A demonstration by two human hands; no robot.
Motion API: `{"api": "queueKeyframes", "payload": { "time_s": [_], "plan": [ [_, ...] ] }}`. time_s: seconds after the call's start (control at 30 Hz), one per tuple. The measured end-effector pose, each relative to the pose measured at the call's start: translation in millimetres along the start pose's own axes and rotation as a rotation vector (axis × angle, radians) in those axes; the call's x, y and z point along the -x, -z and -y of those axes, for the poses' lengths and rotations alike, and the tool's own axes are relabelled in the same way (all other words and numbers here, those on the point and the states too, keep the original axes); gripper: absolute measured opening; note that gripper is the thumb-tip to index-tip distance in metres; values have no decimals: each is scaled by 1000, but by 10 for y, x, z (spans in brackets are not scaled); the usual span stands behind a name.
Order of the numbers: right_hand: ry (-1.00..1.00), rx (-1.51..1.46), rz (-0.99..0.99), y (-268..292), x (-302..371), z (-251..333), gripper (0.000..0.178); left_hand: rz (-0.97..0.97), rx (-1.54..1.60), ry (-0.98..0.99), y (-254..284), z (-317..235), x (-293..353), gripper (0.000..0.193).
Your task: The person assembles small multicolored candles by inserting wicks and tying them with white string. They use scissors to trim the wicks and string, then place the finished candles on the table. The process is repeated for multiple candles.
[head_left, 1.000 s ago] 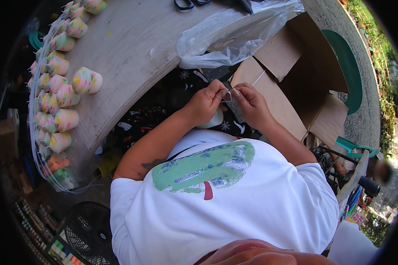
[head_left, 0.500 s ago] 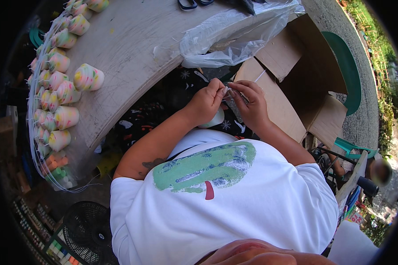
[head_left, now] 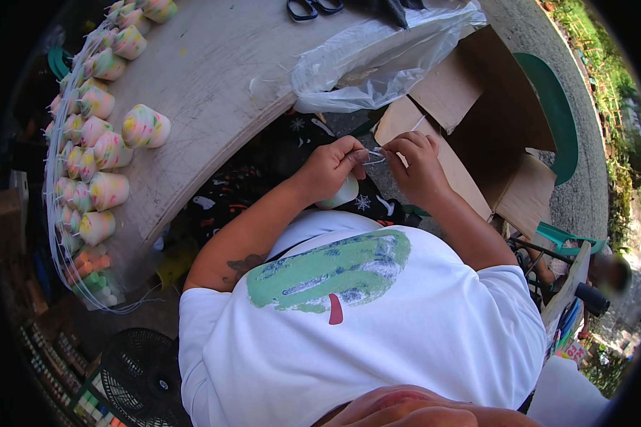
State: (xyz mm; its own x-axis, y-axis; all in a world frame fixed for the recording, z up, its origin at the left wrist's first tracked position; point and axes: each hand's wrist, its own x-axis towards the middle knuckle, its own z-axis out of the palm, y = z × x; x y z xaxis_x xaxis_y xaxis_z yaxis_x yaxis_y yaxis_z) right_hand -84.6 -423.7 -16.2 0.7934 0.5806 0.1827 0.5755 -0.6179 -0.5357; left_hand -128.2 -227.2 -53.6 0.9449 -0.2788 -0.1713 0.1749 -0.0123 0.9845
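Above my lap, a thin white string (head_left: 376, 156) runs between my two hands. My left hand (head_left: 332, 168) pinches it, thumb against curled fingers. My right hand (head_left: 414, 169) pinches the other side of it, a small gap away. Below my left hand, a pale green rounded piece (head_left: 345, 193) rests on my lap, partly hidden by that hand. On the table (head_left: 214, 78) to the left stand several white cup-shaped pieces (head_left: 111, 151) with pink, yellow and green spots. One such piece (head_left: 146, 127) sits apart from the row.
White strings (head_left: 53, 206) hang over the table's left edge. Clear plastic sheeting (head_left: 377, 67) and dark-handled scissors (head_left: 313, 8) lie at the far side. An open cardboard box (head_left: 506, 92) stands on the right beside a green chair (head_left: 557, 117). A black fan (head_left: 139, 373) is at lower left.
My hands have moved apart, my right hand shifting to the right, so more of the white string shows between them. The pale green piece is more exposed.
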Motion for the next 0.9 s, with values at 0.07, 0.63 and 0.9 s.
{"api": "queueKeyframes", "payload": {
  "time_s": [0.07,0.63,0.9],
  "plan": [
    [-85,-14,176,53,-25,74,8,-18,-65,-55,-23,-6,18,14],
    [-352,-1096,474,-42,-69,60,22,-2,143,-181,-5,85,31,18],
    [-443,-1122,421,-11,-65,106,22,-24,197,-165,-44,2,22,22]
  ]
}}
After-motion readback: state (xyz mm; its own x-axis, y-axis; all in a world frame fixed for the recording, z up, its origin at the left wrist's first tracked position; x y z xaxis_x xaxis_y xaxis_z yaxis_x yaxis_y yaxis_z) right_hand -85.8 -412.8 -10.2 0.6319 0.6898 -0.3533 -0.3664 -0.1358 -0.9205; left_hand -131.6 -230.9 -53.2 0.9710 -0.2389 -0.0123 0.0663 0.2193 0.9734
